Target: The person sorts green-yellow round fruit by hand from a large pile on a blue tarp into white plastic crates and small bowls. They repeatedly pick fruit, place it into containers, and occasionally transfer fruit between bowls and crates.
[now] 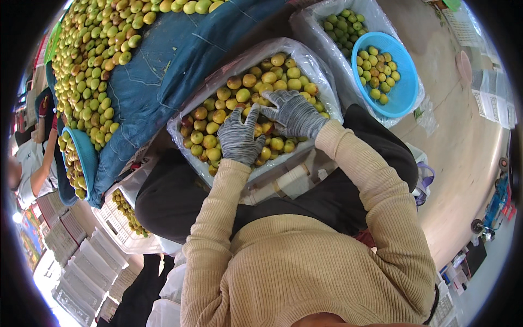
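In front of me stands a crate lined with clear plastic (186, 149), filled with round yellow-green and brown-blotched jujubes (243, 95). Both my hands wear grey knitted gloves. My left hand (240, 139) lies palm down on the fruit near the crate's middle, fingers spread. Just to its right, my right hand (296, 112) rests on the jujubes too, its fingers apart and pointing left. The fingertips of the two hands nearly meet. Some fruit beneath the palms is hidden, and I see none held in either hand.
At upper right, a blue plastic basket (410, 88) of jujubes sits on another lined crate (304, 22) holding greener fruit. A blue quilted cover (163, 57) bears a large jujube heap (94, 53). A person (36, 163) sits at far left beside a blue basket (88, 161).
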The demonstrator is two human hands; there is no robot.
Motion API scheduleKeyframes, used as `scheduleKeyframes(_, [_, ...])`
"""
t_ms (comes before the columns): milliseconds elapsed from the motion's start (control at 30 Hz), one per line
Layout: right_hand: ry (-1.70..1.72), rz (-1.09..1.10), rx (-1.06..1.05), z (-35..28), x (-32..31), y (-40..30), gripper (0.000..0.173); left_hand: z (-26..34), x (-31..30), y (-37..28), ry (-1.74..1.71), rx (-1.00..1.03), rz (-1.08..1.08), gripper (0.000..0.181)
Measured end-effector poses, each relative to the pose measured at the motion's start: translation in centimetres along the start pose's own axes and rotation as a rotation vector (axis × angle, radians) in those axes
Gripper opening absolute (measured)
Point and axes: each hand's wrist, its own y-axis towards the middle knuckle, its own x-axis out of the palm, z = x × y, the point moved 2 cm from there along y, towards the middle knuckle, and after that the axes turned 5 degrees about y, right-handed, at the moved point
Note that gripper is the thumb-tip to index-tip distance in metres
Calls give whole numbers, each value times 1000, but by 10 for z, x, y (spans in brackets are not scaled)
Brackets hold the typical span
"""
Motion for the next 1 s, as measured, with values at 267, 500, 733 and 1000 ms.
scheduleKeyframes(267, [10, 2, 67, -13, 10, 21, 50, -17, 1, 10, -185, 15, 33, 64])
scheduleKeyframes(500, [32, 122, 58, -14, 12, 29, 33, -27, -1, 7, -535, -27, 250, 50])
scheduleKeyframes(733, [196, 171, 244, 43, -20, 51, 56, -35, -6, 33, -810, -153, 346, 46])
scheduleKeyframes(1000, [181, 252, 410, 105, -29, 49, 58, -42, -2, 55, -922, -204, 320, 46])
